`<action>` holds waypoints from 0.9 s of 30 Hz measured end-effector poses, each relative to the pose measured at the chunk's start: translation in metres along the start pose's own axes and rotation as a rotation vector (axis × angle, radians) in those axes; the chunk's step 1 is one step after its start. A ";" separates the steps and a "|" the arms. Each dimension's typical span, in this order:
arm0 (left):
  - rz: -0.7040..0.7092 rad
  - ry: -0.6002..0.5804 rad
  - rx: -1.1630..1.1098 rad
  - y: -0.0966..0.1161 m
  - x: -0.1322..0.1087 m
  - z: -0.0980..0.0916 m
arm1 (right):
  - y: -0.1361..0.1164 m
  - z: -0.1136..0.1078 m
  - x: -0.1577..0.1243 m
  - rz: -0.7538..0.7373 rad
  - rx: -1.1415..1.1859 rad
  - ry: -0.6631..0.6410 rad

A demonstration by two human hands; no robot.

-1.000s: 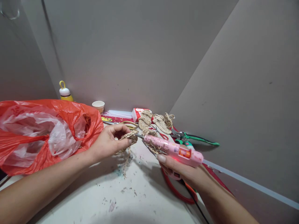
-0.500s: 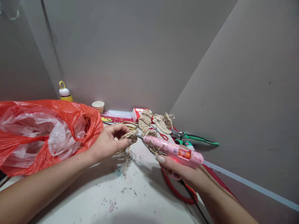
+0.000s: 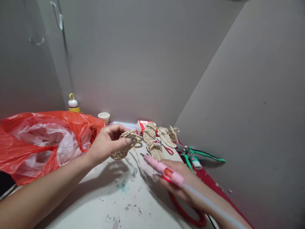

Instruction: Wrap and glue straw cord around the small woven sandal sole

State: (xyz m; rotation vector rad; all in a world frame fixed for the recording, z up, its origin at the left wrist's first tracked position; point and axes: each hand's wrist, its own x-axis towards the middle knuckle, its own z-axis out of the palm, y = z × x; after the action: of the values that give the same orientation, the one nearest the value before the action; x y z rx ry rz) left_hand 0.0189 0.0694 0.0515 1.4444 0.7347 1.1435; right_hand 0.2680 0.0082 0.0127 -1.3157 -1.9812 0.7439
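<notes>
My left hand pinches a braided straw piece between thumb and fingers, above the white table. A loose braided end dangles from it. In my right hand is a pink hot glue gun, its metal nozzle pointing left toward the straw piece but apart from it. A translucent glue stick sticks out of the gun's back end. Beyond the nozzle lie woven straw slippers. Large red-handled scissors lie partly hidden beneath my right hand.
A red plastic bag fills the left side. Behind stand a yellow bottle, a paper cup and a red-white box. Green-handled pruning shears, a small tube and small red scissors lie to the right.
My right hand has drawn the glue gun's nozzle away from the straw piece, down and toward me. My left hand has turned the piece over a little. The camera view has shifted slightly.
</notes>
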 end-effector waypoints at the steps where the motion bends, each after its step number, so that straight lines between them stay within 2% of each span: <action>1: 0.014 -0.002 -0.011 0.005 0.000 -0.002 | 0.003 0.006 0.001 0.020 -0.100 -0.027; 3: 0.047 0.002 -0.016 0.014 -0.002 -0.006 | 0.007 0.020 0.003 0.048 -0.280 -0.066; 6: 0.081 0.029 0.010 0.029 -0.006 -0.013 | 0.009 0.034 0.003 0.057 -0.432 -0.127; 8: 0.087 0.041 0.042 0.038 -0.010 -0.016 | 0.005 0.031 0.002 0.056 -0.486 -0.193; 10: 0.091 0.036 0.081 0.048 -0.016 -0.018 | -0.007 0.018 0.002 0.048 -0.481 -0.252; 12: 0.087 0.007 0.112 0.056 -0.022 -0.018 | -0.027 0.001 0.005 0.009 -0.383 -0.215; 15: 0.082 -0.060 0.167 0.065 -0.031 -0.017 | -0.066 -0.015 0.018 -0.164 -0.103 0.083; 16: 0.085 -0.085 0.181 0.067 -0.034 -0.017 | -0.078 -0.015 0.023 -0.215 0.058 0.126; 18: 0.091 -0.125 0.199 0.070 -0.039 -0.015 | -0.097 -0.009 0.033 -0.280 0.375 0.057; 21: 0.095 -0.150 0.224 0.074 -0.044 -0.013 | -0.108 0.009 0.045 -0.302 0.609 -0.097; 23: 0.101 -0.142 0.260 0.075 -0.046 -0.013 | -0.107 0.020 0.051 -0.320 0.685 -0.101; 27: 0.103 -0.112 0.306 0.076 -0.045 -0.012 | -0.102 0.028 0.055 -0.349 0.764 -0.016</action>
State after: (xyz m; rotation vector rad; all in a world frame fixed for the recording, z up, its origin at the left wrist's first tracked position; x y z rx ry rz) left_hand -0.0195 0.0169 0.1132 1.8057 0.7889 1.0497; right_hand 0.1722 0.0222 0.0822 -0.5010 -1.6072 1.1694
